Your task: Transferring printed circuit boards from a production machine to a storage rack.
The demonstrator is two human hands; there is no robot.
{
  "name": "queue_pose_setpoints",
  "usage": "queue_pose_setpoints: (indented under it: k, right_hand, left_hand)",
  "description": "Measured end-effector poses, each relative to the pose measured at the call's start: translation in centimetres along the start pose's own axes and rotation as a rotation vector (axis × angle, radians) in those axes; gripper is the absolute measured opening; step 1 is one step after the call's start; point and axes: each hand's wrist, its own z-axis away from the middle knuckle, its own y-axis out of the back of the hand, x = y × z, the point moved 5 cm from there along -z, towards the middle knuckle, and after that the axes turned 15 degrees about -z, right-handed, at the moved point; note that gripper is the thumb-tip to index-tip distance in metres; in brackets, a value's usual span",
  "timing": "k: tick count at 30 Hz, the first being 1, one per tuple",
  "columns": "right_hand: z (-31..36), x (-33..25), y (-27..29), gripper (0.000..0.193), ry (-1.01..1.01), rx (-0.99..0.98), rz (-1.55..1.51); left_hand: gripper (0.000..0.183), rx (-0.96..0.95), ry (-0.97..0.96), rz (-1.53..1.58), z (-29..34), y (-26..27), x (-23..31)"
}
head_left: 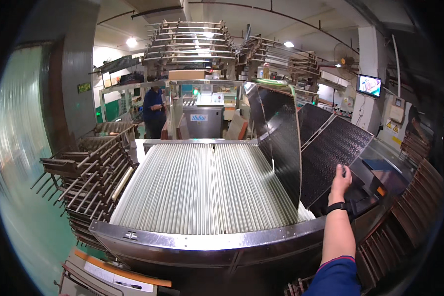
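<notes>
My right hand (340, 181), with a dark band at the wrist, reaches in from the lower right. Its fingers are curled at the lower right edge of a dark, dot-patterned flat panel (333, 145), which is tilted; part of the grip is hidden. Just left of this, another large dark panel (281, 133) stands steeply on edge over the right side of a bed of pale rollers (197, 190). My left hand is out of view.
Racks with rods (93, 177) stand left of the metal-framed roller bed. Slotted brown racks (404, 207) are at right. A clipboard with paper and a pen (128, 284) lies near front left. A person in dark blue (154, 111) stands beyond, near a grey machine (202, 123).
</notes>
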Motion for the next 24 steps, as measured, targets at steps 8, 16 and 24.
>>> queue_pose_setpoints:
  k: [8,16,24]
  right_hand:
    - [3.7,-4.6,-5.7,0.029,0.166,-0.511,-0.442]
    - [12.5,-10.6,-6.2,0.069,0.606,-0.782,-0.284]
    - [6.0,-8.2,-5.4,0.059,0.485,-0.463,-0.049]
  left_hand:
    - [0.033,-0.151,-0.035,0.078,2.5,-9.0,8.5]
    - [0.021,-0.177,-0.088,0.246,1.5,-16.7,9.5]
    - [0.025,-0.251,-0.128,-0.038,1.8,-18.1,12.4]
